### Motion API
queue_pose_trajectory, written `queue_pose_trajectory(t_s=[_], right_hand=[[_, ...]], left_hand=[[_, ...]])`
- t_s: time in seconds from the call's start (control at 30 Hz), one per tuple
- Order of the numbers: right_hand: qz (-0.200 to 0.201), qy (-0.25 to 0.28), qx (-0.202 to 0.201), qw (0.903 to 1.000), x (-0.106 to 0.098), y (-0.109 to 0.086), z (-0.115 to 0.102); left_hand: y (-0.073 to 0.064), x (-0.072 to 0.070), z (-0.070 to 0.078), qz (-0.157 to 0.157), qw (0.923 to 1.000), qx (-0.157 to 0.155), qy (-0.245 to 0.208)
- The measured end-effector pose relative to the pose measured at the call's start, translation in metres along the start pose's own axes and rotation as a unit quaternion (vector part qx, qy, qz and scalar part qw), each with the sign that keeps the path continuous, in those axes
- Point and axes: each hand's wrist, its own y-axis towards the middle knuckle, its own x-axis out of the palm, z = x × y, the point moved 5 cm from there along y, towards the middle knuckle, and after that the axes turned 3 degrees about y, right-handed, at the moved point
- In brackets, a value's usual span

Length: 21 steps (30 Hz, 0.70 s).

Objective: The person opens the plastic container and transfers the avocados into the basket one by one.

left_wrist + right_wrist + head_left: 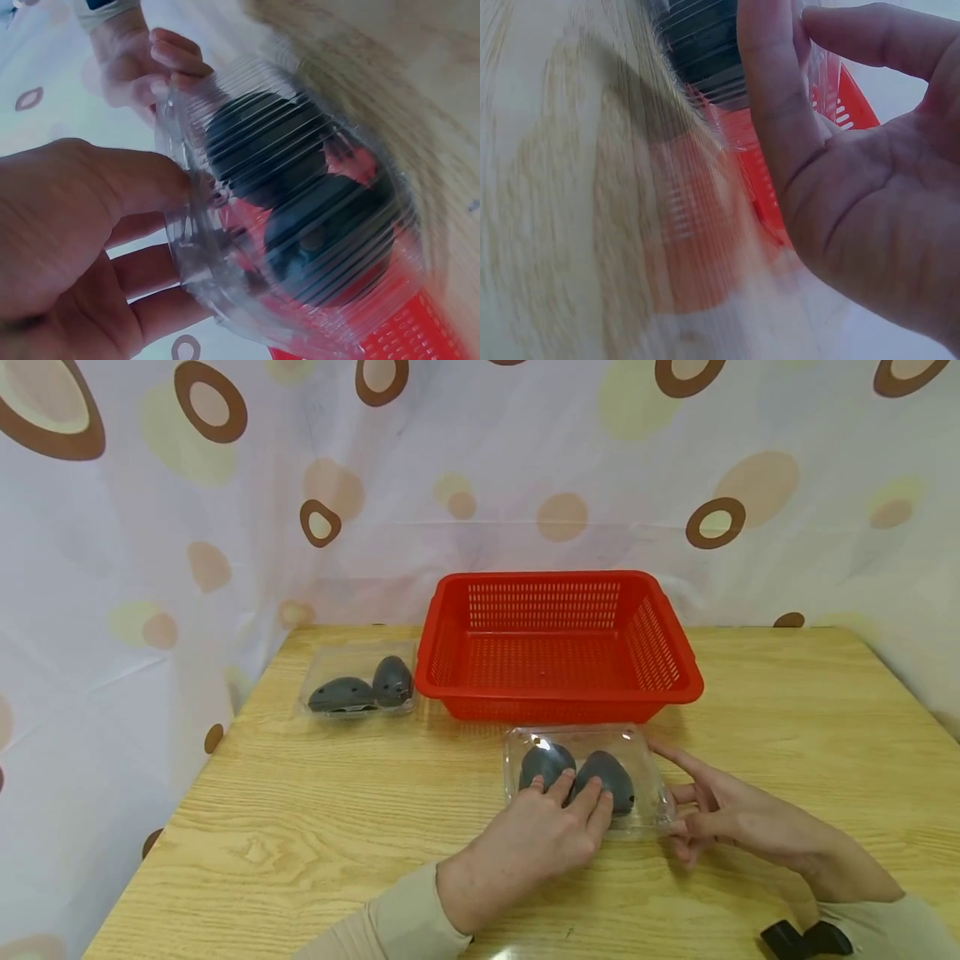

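A clear plastic clamshell box (637, 760) with two dark grey, egg-shaped things (604, 781) inside lies in front of a red basket. My left hand (536, 835) reaches over its near edge, fingers spread on the lid. In the left wrist view, the thumb of the left hand (90, 225) lies on one side of the ribbed box (300, 195) and the fingers on the other. At the box's right end, my right hand (720, 814) holds the corner between thumb and fingers. The right wrist view shows the right hand's (855, 165) palm, its fingers beside the box.
The red slotted basket (558, 695) stands right behind the box, near the back of the wooden table (337, 827). Left of it sits another clear box (337, 660) with two similar dark things. A patterned cloth (480, 460) hangs behind and at the left.
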Motion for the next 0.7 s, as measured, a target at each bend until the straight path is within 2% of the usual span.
queue_pose_trajectory(t_s=[0.23,0.5,0.7], right_hand=[[-0.011,-0.008,-0.014,0.9998,0.005,0.004,-0.002],[0.011,-0.044,0.016,0.9988,0.009,0.004,-0.005],[0.018,-0.053,0.027,0.9981,0.012,0.004,-0.006]], left_hand=[[-0.002,-0.004,-0.002,0.016,0.9999,0.003,0.002],[-0.001,-0.007,-0.006,0.026,0.9996,0.005,-0.015],[-0.003,-0.017,-0.018,0.053,0.9979,-0.020,-0.032]])
